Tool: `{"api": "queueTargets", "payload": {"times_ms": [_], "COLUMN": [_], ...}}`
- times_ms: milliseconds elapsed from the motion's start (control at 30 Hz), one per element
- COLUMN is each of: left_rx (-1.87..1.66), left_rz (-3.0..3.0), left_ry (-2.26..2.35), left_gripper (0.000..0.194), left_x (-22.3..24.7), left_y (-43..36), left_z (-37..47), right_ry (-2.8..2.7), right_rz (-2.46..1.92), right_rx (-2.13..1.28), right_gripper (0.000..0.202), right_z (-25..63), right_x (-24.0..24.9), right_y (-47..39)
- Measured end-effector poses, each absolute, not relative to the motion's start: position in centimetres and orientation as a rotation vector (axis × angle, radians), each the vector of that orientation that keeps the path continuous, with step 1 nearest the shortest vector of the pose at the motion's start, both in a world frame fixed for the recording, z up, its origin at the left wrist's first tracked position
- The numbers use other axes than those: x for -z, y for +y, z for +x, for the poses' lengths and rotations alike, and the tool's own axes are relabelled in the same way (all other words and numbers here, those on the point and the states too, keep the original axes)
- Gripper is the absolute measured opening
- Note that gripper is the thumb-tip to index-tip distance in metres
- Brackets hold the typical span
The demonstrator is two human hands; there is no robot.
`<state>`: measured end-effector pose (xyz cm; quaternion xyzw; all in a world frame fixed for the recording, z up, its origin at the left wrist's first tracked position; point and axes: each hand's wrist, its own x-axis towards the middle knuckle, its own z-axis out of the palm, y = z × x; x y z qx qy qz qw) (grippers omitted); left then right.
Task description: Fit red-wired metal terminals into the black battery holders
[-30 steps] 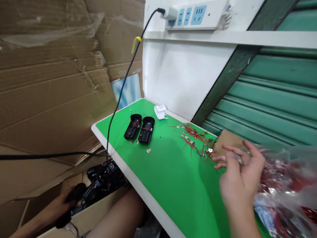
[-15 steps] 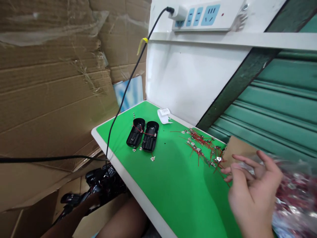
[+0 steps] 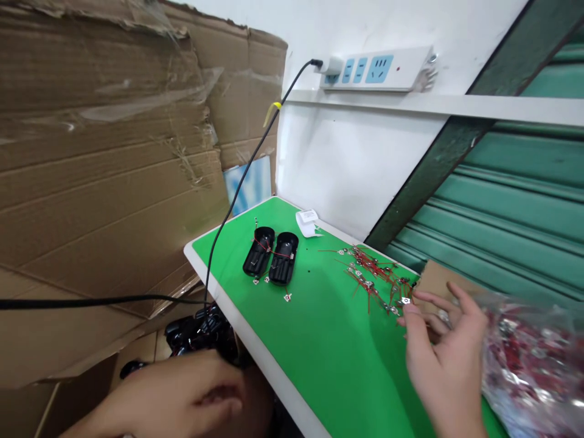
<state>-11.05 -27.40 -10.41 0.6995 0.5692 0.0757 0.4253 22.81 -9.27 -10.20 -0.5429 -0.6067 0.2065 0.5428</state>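
Note:
My right hand (image 3: 444, 359) is over the right side of the green table, thumb and forefinger apart. Their tips are at a small silver metal contact (image 3: 406, 300) at the near end of a pile of red-wired contacts (image 3: 371, 267); a firm grip on it does not show. My left hand (image 3: 182, 395) is at the lower left, off the table edge. It is blurred with curled fingers, and whether it holds anything is unclear. Two black plastic housings (image 3: 283, 258) lie side by side on the table, a thin red wire across them and loose contacts at their near ends.
A clear bag of red-wired parts (image 3: 533, 353) is at the right, beside a cardboard piece (image 3: 444, 280). A curled white label (image 3: 308, 223) lies near the wall. A black cable (image 3: 241, 182) hangs from the power strip (image 3: 378, 70). Black housings (image 3: 196, 331) are heaped below the table.
My left hand has risen into view at the lower left. My right hand has moved left, its fingertips now at the pile's near end. The camera view has shifted slightly.

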Motion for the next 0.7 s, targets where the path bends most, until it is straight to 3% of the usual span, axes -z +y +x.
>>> {"api": "queueTargets", "payload": {"times_ms": [100,200,300,400,500,700], "left_rx": [-0.634,-0.954,-0.490,-0.062,0.019,-0.062], "left_rz": [2.017,2.184,2.132,1.981,1.929,1.968], "left_ry": [1.437,1.710,2.079,2.127,2.100,2.077], "left_gripper": [0.031,0.040,0.055,0.050,0.040,0.043], "left_x": [4.2,2.0,2.1,2.3,2.0,-1.7], "left_y": [-22.4,-14.3,-6.8,-2.9,-2.2,-3.1], "left_z": [-9.3,-8.5,-8.3,-8.0,-7.9,-7.5], "right_ry": [-1.451,-1.437,-1.419,-1.441,-1.461,-1.459], "right_rz": [-1.283,-1.302,-1.301,-1.281,-1.259,-1.261], "right_rx": [-0.493,-0.507,-0.528,-0.547,-0.530,-0.535], "right_gripper": [0.080,0.079,0.077,0.076,0.076,0.066], "right_z": [22.7,22.8,23.0,23.2,23.0,22.6], "right_x": [10.2,10.3,10.3,10.2,10.2,10.2], "right_y": [-9.2,-9.2,-9.4,-9.5,-9.6,-9.8]}}
